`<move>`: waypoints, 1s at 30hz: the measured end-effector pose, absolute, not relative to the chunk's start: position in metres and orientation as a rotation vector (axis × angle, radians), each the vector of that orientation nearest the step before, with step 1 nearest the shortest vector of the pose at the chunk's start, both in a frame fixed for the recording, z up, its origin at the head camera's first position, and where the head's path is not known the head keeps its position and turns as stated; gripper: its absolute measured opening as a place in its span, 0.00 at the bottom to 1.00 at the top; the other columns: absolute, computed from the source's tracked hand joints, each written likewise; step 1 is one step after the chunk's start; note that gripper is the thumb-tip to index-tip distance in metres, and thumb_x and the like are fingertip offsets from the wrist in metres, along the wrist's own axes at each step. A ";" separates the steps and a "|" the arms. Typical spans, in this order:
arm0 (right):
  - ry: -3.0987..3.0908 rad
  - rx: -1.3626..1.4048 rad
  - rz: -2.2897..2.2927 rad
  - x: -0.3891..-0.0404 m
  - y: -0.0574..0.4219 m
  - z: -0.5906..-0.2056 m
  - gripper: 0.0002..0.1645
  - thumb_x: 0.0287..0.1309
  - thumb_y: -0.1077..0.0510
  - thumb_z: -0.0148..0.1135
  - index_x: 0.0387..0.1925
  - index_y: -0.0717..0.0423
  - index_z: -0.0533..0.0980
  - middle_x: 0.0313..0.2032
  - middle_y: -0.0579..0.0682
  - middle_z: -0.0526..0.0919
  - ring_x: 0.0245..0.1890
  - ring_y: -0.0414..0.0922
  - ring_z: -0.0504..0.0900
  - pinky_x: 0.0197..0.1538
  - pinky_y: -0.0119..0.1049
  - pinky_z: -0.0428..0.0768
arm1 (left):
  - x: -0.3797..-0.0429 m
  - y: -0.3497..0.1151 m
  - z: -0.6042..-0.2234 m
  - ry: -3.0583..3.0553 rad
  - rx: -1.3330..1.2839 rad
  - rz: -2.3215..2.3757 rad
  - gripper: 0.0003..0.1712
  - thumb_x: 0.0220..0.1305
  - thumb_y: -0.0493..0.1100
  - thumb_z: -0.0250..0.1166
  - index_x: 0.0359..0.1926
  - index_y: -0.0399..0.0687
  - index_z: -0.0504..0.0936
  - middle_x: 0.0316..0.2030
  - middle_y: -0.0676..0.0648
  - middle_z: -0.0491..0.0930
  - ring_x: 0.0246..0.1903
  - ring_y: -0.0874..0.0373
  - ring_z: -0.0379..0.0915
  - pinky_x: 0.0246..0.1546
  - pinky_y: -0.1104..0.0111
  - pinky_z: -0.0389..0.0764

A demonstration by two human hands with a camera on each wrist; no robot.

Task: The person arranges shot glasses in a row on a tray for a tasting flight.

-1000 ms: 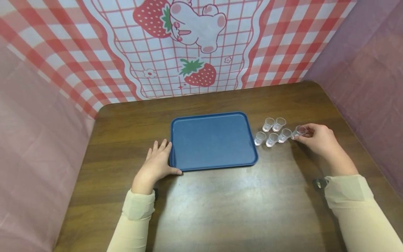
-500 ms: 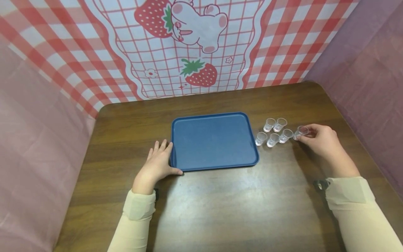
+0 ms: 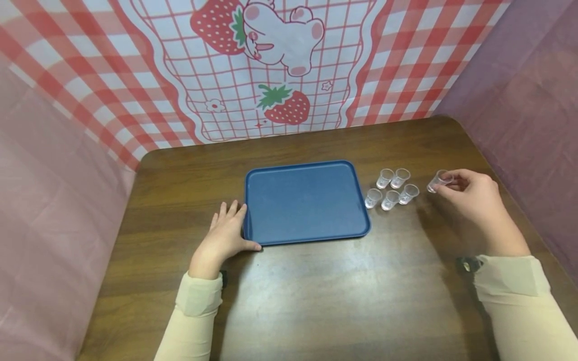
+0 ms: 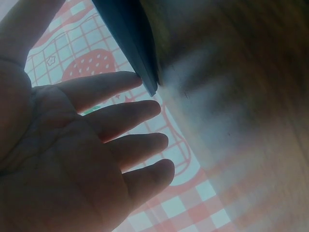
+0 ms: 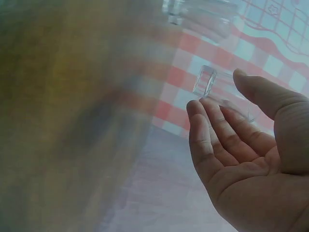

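- Right hand [image 3: 476, 198]: thumb and fingers pinch one clear, flared, thick-based cup [image 3: 437, 181], tilted, right of the other cups.
- Handling (estimated): light, stiff, smooth and possibly slippery; glass or hard plastic cannot be told, so treat as fragile. Grip the side wall below the rim, with light pressure.
- Left hand [image 3: 224, 234]: fingers spread, touching the left edge of the blue rectangular rimmed tray [image 3: 307, 203].
- Five matching clear cups [image 3: 390, 200]: upright on the brown wood-grain tabletop [image 3: 316, 301], right of the tray.
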State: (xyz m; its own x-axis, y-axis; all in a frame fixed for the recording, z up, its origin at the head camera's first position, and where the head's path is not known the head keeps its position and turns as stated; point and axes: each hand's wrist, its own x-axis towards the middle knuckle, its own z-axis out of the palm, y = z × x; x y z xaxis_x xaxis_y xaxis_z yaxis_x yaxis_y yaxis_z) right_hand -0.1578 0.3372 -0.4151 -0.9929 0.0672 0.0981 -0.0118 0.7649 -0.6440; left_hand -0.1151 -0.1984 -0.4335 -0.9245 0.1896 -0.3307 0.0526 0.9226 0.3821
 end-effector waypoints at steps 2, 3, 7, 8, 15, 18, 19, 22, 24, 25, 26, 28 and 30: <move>-2.821 -0.032 1.046 -0.157 0.335 -0.410 0.24 0.62 0.48 0.72 0.48 0.63 0.81 0.40 0.58 0.87 0.30 0.19 0.77 0.30 0.17 0.75 | -0.115 -0.198 -0.434 2.715 0.177 0.519 0.70 0.46 0.61 0.83 0.79 0.36 0.53 0.77 0.30 0.44 0.75 0.30 0.29 0.71 0.39 0.38; -2.808 -0.020 1.048 -0.156 0.333 -0.407 0.23 0.61 0.48 0.73 0.47 0.63 0.82 0.39 0.57 0.88 0.30 0.19 0.77 0.30 0.17 0.75 | -0.115 -0.198 -0.434 2.716 0.179 0.515 0.70 0.46 0.61 0.83 0.79 0.35 0.53 0.77 0.29 0.44 0.75 0.30 0.29 0.71 0.39 0.38; -2.763 0.040 1.046 -0.155 0.323 -0.395 0.20 0.59 0.53 0.75 0.46 0.62 0.83 0.37 0.53 0.88 0.30 0.19 0.78 0.31 0.16 0.74 | -0.116 -0.198 -0.434 2.715 0.176 0.510 0.70 0.46 0.61 0.83 0.79 0.35 0.53 0.77 0.29 0.44 0.75 0.29 0.29 0.71 0.39 0.38; -2.758 0.056 1.050 -0.155 0.320 -0.392 0.20 0.59 0.53 0.75 0.46 0.62 0.83 0.37 0.52 0.88 0.30 0.20 0.78 0.31 0.16 0.74 | -0.116 -0.198 -0.434 2.715 0.173 0.513 0.70 0.45 0.61 0.83 0.79 0.35 0.53 0.77 0.29 0.44 0.75 0.29 0.29 0.71 0.40 0.37; -2.738 0.156 1.031 -0.155 0.293 -0.375 0.17 0.57 0.54 0.77 0.44 0.60 0.84 0.36 0.54 0.88 0.29 0.21 0.79 0.31 0.16 0.75 | -0.115 -0.198 -0.435 2.715 0.144 0.523 0.70 0.45 0.61 0.83 0.79 0.38 0.54 0.78 0.33 0.45 0.74 0.27 0.26 0.72 0.40 0.34; -2.727 0.186 1.022 -0.157 0.282 -0.370 0.16 0.56 0.55 0.77 0.43 0.59 0.85 0.36 0.56 0.88 0.29 0.22 0.79 0.31 0.16 0.74 | -0.115 -0.198 -0.434 2.714 0.137 0.520 0.70 0.45 0.61 0.83 0.79 0.38 0.54 0.78 0.34 0.44 0.74 0.27 0.26 0.71 0.40 0.32; -2.727 0.192 1.020 -0.157 0.279 -0.369 0.16 0.56 0.55 0.78 0.44 0.59 0.85 0.36 0.56 0.88 0.29 0.22 0.79 0.30 0.16 0.74 | -0.115 -0.198 -0.434 2.714 0.134 0.520 0.70 0.45 0.61 0.83 0.79 0.38 0.54 0.78 0.34 0.44 0.74 0.27 0.26 0.71 0.39 0.32; -2.728 0.217 1.041 -0.159 0.268 -0.367 0.17 0.56 0.56 0.78 0.44 0.59 0.85 0.36 0.56 0.88 0.29 0.23 0.79 0.30 0.17 0.75 | -0.114 -0.198 -0.433 2.712 0.126 0.524 0.70 0.45 0.61 0.83 0.79 0.39 0.54 0.78 0.34 0.44 0.74 0.28 0.25 0.70 0.39 0.30; -2.733 0.241 1.059 -0.160 0.260 -0.367 0.17 0.56 0.56 0.78 0.45 0.59 0.85 0.37 0.56 0.88 0.30 0.24 0.79 0.30 0.18 0.75 | -0.114 -0.198 -0.433 2.712 0.123 0.524 0.69 0.46 0.61 0.83 0.79 0.39 0.54 0.78 0.34 0.44 0.74 0.28 0.24 0.70 0.38 0.30; -2.736 0.258 1.064 -0.161 0.256 -0.367 0.17 0.56 0.56 0.78 0.45 0.59 0.85 0.37 0.56 0.88 0.30 0.25 0.80 0.30 0.18 0.75 | -0.114 -0.198 -0.433 2.713 0.122 0.524 0.69 0.46 0.61 0.83 0.79 0.39 0.54 0.78 0.35 0.44 0.74 0.28 0.24 0.70 0.38 0.29; -2.739 0.276 1.066 -0.162 0.252 -0.367 0.17 0.56 0.56 0.78 0.45 0.59 0.85 0.37 0.56 0.88 0.30 0.26 0.80 0.30 0.18 0.75 | -0.114 -0.198 -0.433 2.713 0.122 0.524 0.69 0.46 0.61 0.82 0.79 0.40 0.54 0.78 0.35 0.44 0.74 0.28 0.24 0.70 0.38 0.29; -2.748 0.313 1.056 -0.163 0.242 -0.367 0.16 0.56 0.57 0.77 0.45 0.59 0.85 0.36 0.55 0.88 0.30 0.30 0.81 0.30 0.18 0.75 | -0.114 -0.198 -0.433 2.716 0.122 0.523 0.69 0.46 0.62 0.82 0.79 0.40 0.54 0.79 0.35 0.44 0.74 0.28 0.24 0.70 0.38 0.29; -2.755 0.354 1.051 -0.165 0.232 -0.367 0.16 0.56 0.57 0.77 0.44 0.58 0.85 0.35 0.54 0.87 0.31 0.36 0.82 0.30 0.19 0.75 | -0.114 -0.198 -0.433 2.717 0.121 0.523 0.69 0.46 0.62 0.82 0.80 0.40 0.54 0.79 0.35 0.43 0.74 0.28 0.25 0.70 0.38 0.29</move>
State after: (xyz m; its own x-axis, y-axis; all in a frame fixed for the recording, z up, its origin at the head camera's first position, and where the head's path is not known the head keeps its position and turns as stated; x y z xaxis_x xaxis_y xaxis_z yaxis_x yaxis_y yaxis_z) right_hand -0.1647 0.2319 -0.3674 -0.9572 -0.1589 0.2420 -0.2797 0.7235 -0.6312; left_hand -0.1139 -0.1984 -0.4335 -0.9278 0.1514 -0.3409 0.0140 0.9274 0.3738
